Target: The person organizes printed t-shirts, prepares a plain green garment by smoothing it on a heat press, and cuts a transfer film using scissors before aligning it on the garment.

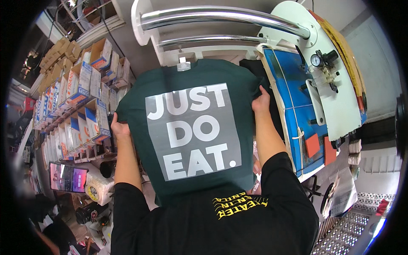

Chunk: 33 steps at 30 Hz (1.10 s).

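A dark green T-shirt [136, 102] is spread out in front of me, its collar and neck label at the far end. On its front lies a grey rectangular sheet [157, 127] with big white block letters. My left hand [120, 127] is closed on the left sleeve edge, its thumb pointing up and the other fingertips tucked behind the cloth. Over on the other side, my right hand [261, 100] grips the right sleeve, with some fingers hidden by the fabric. Between the two hands the cloth hangs fairly flat.
Beyond the shirt stands a white-framed press with chrome bars [225, 21], a gauge [315, 60] and a blue pad [293, 114] at right. Open cardboard boxes [80, 87] crowd the left shelf. A lit screen [68, 177] and a wrapped roll [99, 187] sit lower left.
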### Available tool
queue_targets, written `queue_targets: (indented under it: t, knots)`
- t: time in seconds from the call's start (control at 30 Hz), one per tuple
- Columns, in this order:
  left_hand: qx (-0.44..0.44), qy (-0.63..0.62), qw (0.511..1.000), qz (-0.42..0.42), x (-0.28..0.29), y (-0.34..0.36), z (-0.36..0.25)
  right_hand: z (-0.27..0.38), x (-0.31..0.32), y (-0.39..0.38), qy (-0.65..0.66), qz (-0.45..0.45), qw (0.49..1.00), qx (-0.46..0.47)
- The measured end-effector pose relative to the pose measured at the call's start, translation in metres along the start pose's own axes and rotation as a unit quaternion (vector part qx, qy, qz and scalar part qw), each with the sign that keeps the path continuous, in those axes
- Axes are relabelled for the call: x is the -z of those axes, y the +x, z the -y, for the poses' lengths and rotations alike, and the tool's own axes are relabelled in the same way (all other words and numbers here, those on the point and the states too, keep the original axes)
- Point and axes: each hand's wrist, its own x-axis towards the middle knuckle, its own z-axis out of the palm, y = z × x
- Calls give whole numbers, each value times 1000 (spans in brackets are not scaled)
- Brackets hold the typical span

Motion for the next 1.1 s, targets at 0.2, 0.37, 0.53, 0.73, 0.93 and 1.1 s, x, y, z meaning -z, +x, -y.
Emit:
queue_targets:
  t: [0.2,0.37,0.53,0.73,0.93,1.1]
  knots:
    - [-75,525,817,-228,-5,-51,30,-29,-30,-75,-614,-101,767,153]
    - [-424,727,483,240,-28,-209,61,-59,3,-217,-782,214,446,379]
    - [-332,776,457,281,-36,-277,72,-80,13,-290,-821,220,414,326]
    - [-332,771,458,294,-30,-277,72,-84,22,-290,-819,215,405,345]
    - [-340,769,456,290,-30,-277,72,-84,26,-290,-817,213,405,351]
    - [-336,770,460,288,-28,-278,72,-87,29,-290,-817,207,401,358]
